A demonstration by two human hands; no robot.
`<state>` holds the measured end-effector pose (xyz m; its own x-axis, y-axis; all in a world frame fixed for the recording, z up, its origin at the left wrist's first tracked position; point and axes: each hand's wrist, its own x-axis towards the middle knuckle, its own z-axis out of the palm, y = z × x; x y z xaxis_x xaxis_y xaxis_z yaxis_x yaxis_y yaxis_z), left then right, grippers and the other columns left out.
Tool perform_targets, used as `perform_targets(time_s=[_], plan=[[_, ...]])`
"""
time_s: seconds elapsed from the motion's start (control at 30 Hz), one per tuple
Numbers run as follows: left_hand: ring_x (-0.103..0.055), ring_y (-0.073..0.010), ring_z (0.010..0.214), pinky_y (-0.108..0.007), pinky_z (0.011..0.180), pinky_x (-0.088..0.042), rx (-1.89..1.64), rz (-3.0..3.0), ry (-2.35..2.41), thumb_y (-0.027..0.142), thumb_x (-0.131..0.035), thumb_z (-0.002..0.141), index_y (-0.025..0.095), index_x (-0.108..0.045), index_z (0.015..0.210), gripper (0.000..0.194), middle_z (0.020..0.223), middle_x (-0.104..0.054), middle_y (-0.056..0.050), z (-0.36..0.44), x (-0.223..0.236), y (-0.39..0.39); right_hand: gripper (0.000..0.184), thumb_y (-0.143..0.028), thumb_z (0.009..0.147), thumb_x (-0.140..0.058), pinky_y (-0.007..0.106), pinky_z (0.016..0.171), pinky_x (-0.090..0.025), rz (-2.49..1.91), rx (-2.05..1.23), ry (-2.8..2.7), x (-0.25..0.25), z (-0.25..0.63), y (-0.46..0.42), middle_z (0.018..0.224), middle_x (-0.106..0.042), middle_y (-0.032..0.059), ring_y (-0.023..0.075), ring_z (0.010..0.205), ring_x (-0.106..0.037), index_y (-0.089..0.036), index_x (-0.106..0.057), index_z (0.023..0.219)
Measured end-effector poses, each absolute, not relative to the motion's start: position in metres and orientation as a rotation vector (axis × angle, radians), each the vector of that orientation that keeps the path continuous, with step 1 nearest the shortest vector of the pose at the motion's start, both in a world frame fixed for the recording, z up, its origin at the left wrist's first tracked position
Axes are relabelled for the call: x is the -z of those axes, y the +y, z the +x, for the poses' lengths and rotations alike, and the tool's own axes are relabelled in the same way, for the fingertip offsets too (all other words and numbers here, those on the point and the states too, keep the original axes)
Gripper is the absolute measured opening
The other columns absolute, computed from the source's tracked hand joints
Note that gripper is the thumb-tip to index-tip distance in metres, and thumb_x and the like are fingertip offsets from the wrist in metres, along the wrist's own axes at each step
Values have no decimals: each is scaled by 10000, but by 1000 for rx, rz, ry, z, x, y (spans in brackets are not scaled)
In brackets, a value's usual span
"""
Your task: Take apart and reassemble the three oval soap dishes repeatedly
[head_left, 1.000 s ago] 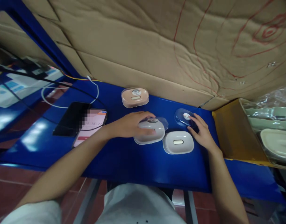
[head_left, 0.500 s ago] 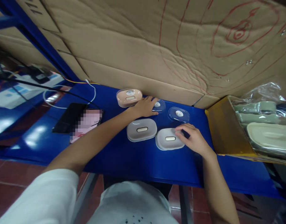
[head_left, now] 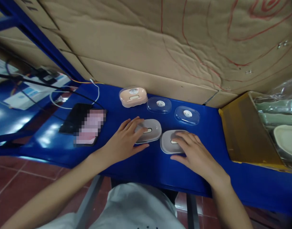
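Two grey oval dishes, each with a small pale oblong piece in its middle, lie side by side on the blue table. Over the left grey dish [head_left: 154, 130] rests my left hand [head_left: 127, 136], fingers spread across its left part. My right hand [head_left: 191, 149] lies over the right grey dish [head_left: 166, 141], fingers apart and hiding its right side. Behind them are two clear oval lids with round stickers, the left clear lid [head_left: 152, 105] and the right clear lid [head_left: 193, 118]. A peach dish [head_left: 129, 101] under a clear stickered lid sits at back left.
On the right, a cardboard box [head_left: 239, 133] holds green and cream plastic pieces in clear wrap. A phone with a blurred pink screen [head_left: 91, 127], a black object [head_left: 67, 122] and a white cable [head_left: 52, 101] lie left. A cardboard wall [head_left: 127, 47] closes off the back.
My left hand has come back from the left clear lid to the left grey dish. My right hand has moved further over the right grey dish. The view has shifted slightly.
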<state>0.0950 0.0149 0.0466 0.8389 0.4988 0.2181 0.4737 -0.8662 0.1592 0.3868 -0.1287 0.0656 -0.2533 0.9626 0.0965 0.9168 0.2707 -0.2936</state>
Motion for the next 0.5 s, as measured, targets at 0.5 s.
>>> perform_targets(time_s=[0.5], plan=[[-448,-414,1537,-624,1194,-425,-371,2722,844,450,-776,971,235,-677,1342,439,1686,-426,-193,92,-29,34,529,-193,882,-844,650,1185,-459,-1810,-236,-2355,-56,394,-127,1681,-485,168,405,1570,-435,-258,-667,1376]])
